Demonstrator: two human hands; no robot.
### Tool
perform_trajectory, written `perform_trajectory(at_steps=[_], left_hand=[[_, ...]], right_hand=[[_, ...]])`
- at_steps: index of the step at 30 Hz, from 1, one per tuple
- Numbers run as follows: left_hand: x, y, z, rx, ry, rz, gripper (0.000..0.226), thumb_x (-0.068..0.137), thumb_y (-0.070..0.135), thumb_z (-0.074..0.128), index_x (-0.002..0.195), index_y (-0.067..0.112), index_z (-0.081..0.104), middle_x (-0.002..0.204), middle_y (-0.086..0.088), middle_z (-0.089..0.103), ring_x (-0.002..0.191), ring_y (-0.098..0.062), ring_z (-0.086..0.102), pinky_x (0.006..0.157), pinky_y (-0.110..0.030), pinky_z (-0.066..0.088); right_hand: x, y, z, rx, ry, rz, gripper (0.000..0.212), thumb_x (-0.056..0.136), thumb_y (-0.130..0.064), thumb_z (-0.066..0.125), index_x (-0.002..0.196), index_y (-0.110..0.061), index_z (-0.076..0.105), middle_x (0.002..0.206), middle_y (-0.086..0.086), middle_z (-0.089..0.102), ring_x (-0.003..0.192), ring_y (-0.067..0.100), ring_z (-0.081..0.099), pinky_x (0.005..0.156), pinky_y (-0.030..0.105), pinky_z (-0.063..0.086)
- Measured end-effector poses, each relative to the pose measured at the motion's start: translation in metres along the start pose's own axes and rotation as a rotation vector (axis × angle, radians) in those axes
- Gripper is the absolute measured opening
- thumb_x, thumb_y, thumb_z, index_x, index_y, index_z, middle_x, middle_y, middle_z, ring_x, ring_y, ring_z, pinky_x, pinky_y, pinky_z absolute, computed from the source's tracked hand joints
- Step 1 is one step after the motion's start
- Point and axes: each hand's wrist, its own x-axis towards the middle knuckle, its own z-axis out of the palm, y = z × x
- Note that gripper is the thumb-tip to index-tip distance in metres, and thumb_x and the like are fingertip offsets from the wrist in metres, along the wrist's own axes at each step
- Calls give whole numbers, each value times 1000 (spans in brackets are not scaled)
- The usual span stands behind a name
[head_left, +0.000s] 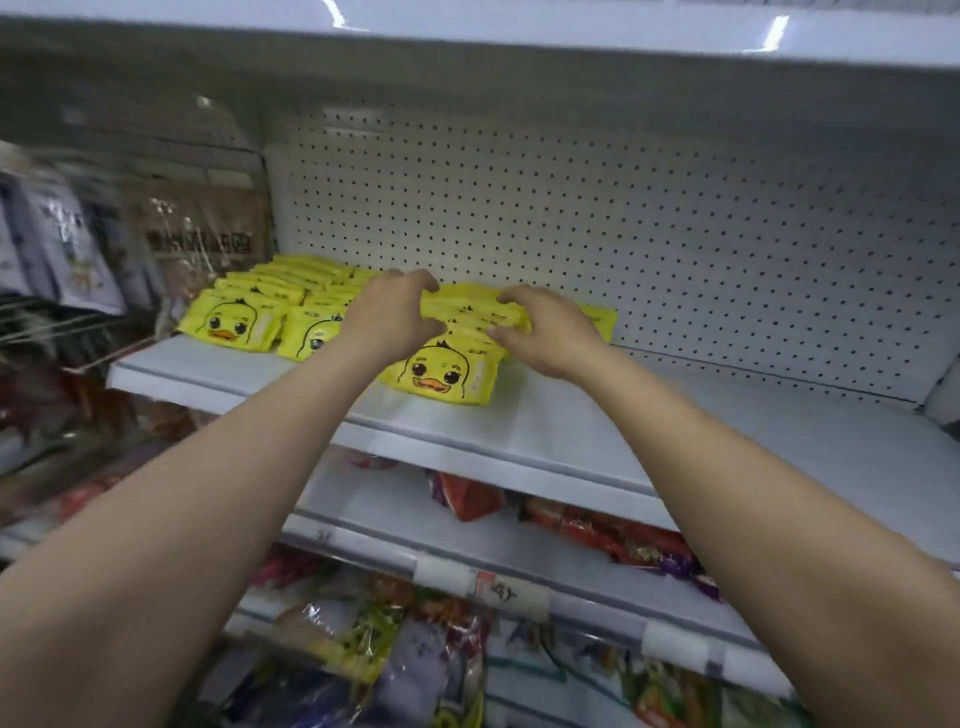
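The row of duck packs (467, 312) lies on the white shelf (571, 415), right between the two hands. The row runs from near to far. Its front pack (441, 374) shows a duck face at the near end, and the far end is close to the wall with holes (623, 234).

The left grip (395, 312) is on the left side of the row. The right grip (545, 332) is on the right side. Both are just as close to it.

Each grip is bent like a claw. The fingers reach over the far part of the row and the thumb sits on the near part, so both grips squeeze the packs from the two sides.

More duck packs (260, 306) lie to the left, just beside this row. I think the row can be slid or lifted as one bunch, if both sides move together.
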Motion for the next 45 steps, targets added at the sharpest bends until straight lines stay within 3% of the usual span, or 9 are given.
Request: perform_trajectory(at_steps=[13,23,26,30,33,37,40,45], left_hand=[[-182,-137,-120,238,118,-245,51,81,36,69,128,22,53,115,-14,58,110,-36,53,88,-45,47],[-216,-342,-171,311,122,-372,51,79,37,70,125,21,54,105,-11,60,100,-34,55,82,-47,51],[-211,-419,-176,274,58,-418,49,84,37,67,128,23,52,116,-11,58,109,-34,52,86,-45,49],[-206,-518,-171,227,-74,-408,48,82,44,61,124,22,53,112,-12,60,106,-33,56,84,-43,50],[-214,-578,-154,173,-160,-454,49,83,37,66,127,18,54,115,-14,59,110,-35,53,89,-45,48],[-241,-641,-117,69,-289,-540,51,77,29,73,124,15,59,115,-20,61,107,-37,57,89,-42,48],[-268,-678,-85,18,-376,-616,44,77,25,72,118,14,62,109,-20,62,102,-36,59,86,-39,46],[-335,-720,-21,-104,-564,-761,48,81,35,74,124,20,59,116,-16,61,111,-34,56,91,-40,46]], right_hand=[[-33,-202,68,169,-132,-379,55,88,-50,64,136,-29,48,140,2,52,127,25,48,100,39,42],[32,-391,201,202,-260,-528,55,86,-52,62,134,-29,49,134,0,56,122,22,52,94,39,46],[60,-445,256,190,-337,-487,58,88,-53,62,138,-28,46,132,-1,54,117,22,54,91,38,48],[85,-500,330,164,-457,-397,59,90,-52,61,141,-30,41,137,2,49,124,24,49,95,42,47],[91,-523,388,180,-543,-328,56,90,-49,63,139,-29,44,135,2,51,123,24,51,96,42,47],[83,-531,459,171,-699,-237,56,89,-45,65,138,-25,47,132,5,53,113,28,57,89,36,47],[69,-527,511,171,-798,-187,55,90,-43,65,138,-21,49,139,8,52,123,30,52,95,37,45],[24,-514,596,172,-1006,-108,61,87,-43,69,139,-15,50,136,13,55,125,30,52,97,35,42]])
